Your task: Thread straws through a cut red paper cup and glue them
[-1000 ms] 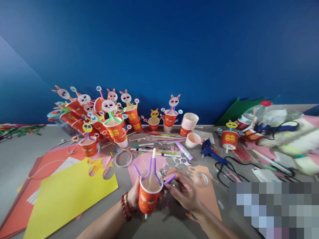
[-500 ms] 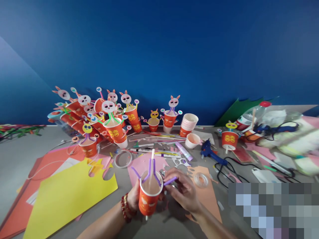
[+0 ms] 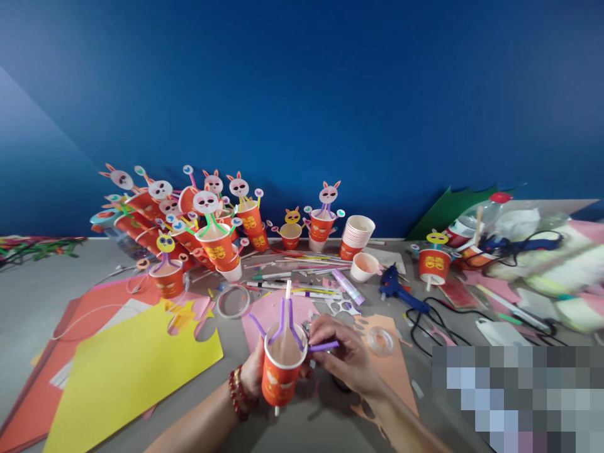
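Observation:
My left hand (image 3: 255, 371) is wrapped round the left side of an orange-red paper cup (image 3: 280, 380) with a white rim, held tilted so its opening faces me. A white straw (image 3: 288, 289) stands up through the cup, and its lower end pokes out under the base. Bent purple straws (image 3: 282, 318) rise inside, and another purple piece (image 3: 257, 324) sticks out at the left rim. At the right rim my right hand (image 3: 342, 355) pinches a purple straw piece (image 3: 325, 346) that points sideways from the cup. Its far fingers are partly hidden.
Finished cup figures with rabbit faces (image 3: 206, 201) crowd the back left. A stack of paper cups (image 3: 357, 236), a blue glue gun (image 3: 401, 290) with its cord, and a tape roll (image 3: 380, 341) lie ahead and right. Yellow paper (image 3: 136, 371) covers the left; a purple glue stick (image 3: 348, 286) is ahead.
The purple straw piece at the right rim has swung from slanting upward to nearly level, with my right fingers still on it. The cup has shifted very slightly left.

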### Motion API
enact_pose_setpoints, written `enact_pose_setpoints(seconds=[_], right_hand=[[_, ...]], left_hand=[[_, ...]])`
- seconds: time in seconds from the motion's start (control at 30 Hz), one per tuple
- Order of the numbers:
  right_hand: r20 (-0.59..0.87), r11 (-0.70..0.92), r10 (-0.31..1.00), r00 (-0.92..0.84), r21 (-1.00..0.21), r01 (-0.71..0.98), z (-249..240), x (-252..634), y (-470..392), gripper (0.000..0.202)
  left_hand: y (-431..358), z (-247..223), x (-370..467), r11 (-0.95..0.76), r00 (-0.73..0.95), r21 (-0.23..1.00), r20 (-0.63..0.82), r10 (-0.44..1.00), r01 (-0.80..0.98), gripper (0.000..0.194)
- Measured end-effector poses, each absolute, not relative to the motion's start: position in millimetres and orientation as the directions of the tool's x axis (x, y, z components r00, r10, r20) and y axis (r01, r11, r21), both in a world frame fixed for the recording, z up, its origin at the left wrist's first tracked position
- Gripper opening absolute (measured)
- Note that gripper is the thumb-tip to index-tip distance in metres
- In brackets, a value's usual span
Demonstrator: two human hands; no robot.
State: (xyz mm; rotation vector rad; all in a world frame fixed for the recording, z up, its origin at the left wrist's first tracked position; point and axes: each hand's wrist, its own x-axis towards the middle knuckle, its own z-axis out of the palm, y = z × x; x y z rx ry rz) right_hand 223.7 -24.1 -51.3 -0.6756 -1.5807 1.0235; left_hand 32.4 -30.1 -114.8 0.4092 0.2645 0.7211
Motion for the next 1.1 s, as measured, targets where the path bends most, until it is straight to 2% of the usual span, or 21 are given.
enact_pose_setpoints(seconds=[0.23, 0.43, 0.63, 1.1], right_hand=[[0.533, 0.538, 0.789, -0.306, -0.840, -0.076, -48.5, 227.2, -19.3, 0.008], [0.571, 0.601, 0.758, -0.314, -0.799, -0.001, -50.7, 229.8, -15.7, 0.013], [0.613, 0.641, 0.748, -0.254, -0.766, 0.041, -54.3, 226.3, -18.0, 0.015], [0.638, 0.681, 0.725, -0.259, -0.720, 0.132, -68.0, 227.1, -26.5, 0.010]], left_hand=[[-29.0, -114.8, 32.7, 0.713, 0.740, 0.400, -0.117, 0.662, -0.575, 0.064], [-27.8, -121.7, 29.6, 0.680, 0.739, 0.478, -0.089, 0.668, -0.557, 0.070], [-26.3, -120.8, 31.3, 0.668, 0.744, 0.491, -0.058, 0.666, -0.559, 0.075], [-31.9, -124.7, 32.2, 0.691, 0.751, 0.408, -0.020, 0.660, -0.596, 0.070]])
